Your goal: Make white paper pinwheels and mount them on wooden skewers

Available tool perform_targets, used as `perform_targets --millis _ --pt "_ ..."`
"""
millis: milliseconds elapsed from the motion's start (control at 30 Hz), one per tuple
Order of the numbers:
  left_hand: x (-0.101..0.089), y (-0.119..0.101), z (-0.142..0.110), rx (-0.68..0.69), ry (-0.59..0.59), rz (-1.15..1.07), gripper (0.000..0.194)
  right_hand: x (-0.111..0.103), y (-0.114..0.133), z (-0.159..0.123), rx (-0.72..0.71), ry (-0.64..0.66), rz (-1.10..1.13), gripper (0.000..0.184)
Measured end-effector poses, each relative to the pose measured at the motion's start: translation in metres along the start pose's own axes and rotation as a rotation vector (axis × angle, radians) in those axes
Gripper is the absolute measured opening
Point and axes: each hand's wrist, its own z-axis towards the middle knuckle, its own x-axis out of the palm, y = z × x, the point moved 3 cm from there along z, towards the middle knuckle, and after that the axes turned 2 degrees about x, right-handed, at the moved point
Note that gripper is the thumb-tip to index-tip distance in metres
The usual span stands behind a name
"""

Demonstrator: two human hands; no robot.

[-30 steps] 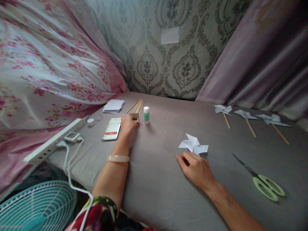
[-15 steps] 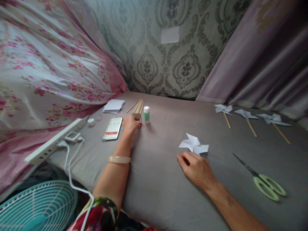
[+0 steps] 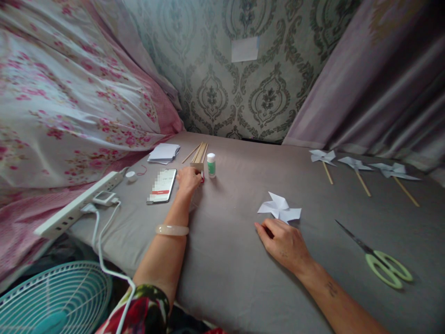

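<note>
your left hand (image 3: 189, 179) touches a box (image 3: 197, 165), your right hand (image 3: 285, 242) curls by a pinwheel (image 3: 280, 209); both grips are unclear.

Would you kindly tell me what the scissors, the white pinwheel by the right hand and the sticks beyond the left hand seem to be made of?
Scissors: dark grey blades, thin and pointed, probably steel; smooth green handles, likely plastic.
Pinwheel: paper, by its crisp folds and matte white faces.
Sticks: wood or bamboo perhaps, bare pale tan.
</note>
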Motion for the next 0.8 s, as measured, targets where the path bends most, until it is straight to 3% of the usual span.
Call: perform_targets --millis 500,667,800 --pt "0.009 -0.002 -0.002 0.008 -0.098 0.058 0.033 0.002 0.000 -0.002 0.010 0.026 0.022 0.036" --pt "0.007 0.005 0.000 -0.052 -0.201 -0.205 0.021 0.002 -0.001 -0.002 0.017 0.032 0.022 0.035" --pt "0.010 0.014 0.010 -0.095 -0.208 -0.425 0.016 0.003 -0.001 -0.001 0.024 0.036 0.032 0.035"
